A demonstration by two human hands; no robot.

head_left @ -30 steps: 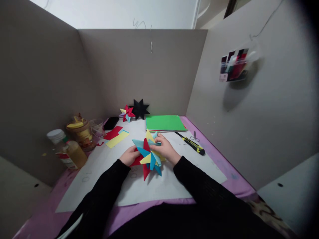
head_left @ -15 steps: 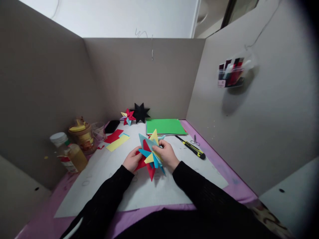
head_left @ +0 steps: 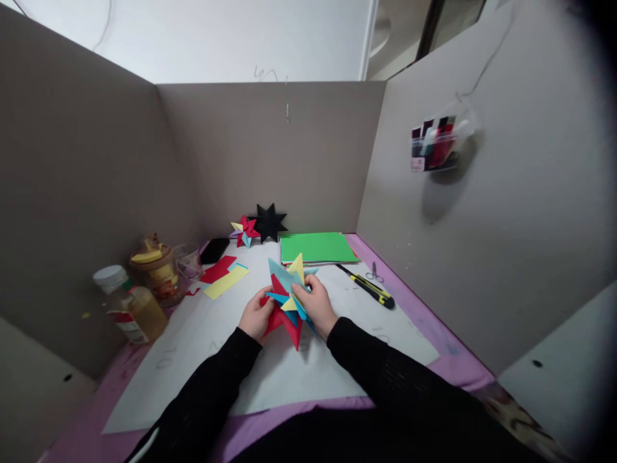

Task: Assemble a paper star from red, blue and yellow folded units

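A folded paper star (head_left: pixel 288 281) in red, yellow, light blue and bright blue is held up over the white sheet, between my two hands. On its left side, my left hand (head_left: pixel 257 313) pinches a red point between thumb and fingers. My right hand (head_left: pixel 315 305) grips the opposite side, with the thumb across the light blue paper and the fingers behind it. Small blue and yellow points stick out toward me from the star's middle. Its back is hidden.
A white sheet (head_left: pixel 193 386) covers the pink table. At left stand a bottle (head_left: pixel 132 308), a brown cup (head_left: pixel 157 270) and paper scraps (head_left: pixel 225 283). Behind are a phone (head_left: pixel 214 251), two stars (head_left: pixel 270 223) and green paper (head_left: pixel 318 247). A utility knife (head_left: pixel 369 289) and scissors (head_left: pixel 375 273) lie right.
The view has shifted slightly. The paper star has turned a little in my hands, and its small front points now face a different angle. Both hands keep their hold.
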